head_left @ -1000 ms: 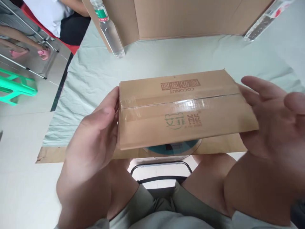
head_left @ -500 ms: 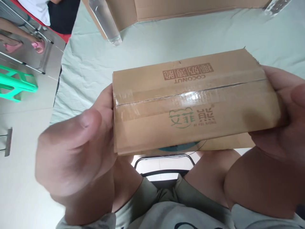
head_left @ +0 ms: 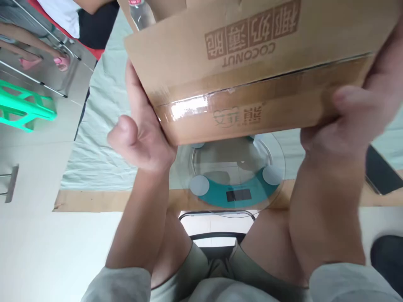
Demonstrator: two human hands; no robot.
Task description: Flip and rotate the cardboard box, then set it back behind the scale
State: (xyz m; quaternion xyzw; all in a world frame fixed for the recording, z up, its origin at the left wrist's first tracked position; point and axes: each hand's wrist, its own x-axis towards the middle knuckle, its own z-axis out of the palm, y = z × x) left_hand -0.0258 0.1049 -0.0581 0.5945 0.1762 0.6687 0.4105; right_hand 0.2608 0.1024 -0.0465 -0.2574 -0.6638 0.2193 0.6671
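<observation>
A brown cardboard box [head_left: 176, 58], taped along its seam and printed with "COCONUT" and other characters, is held up between my two hands, its printed side tilted toward me. My left hand [head_left: 145, 138] presses against the box's left side, thumb sticking outward. On the right, my right hand [head_left: 346, 113] grips the box's end and lower corner, the thumb on its face. Below the box lies a round glass scale [head_left: 217, 189] with a teal band and a small dark display, near the table's front edge; the box hides its far part.
A green cloth [head_left: 94, 155] covers the table. Behind the box stand a clear bottle [head_left: 143, 16] and an open cardboard piece [head_left: 170, 9]. A phone [head_left: 382, 170] lies at the right. On the left floor is a green stool [head_left: 27, 107]; a person sits beyond it.
The box has moved up and away from my body and tilted, so its face shows larger. The glass scale, mostly covered before, now shows beneath it.
</observation>
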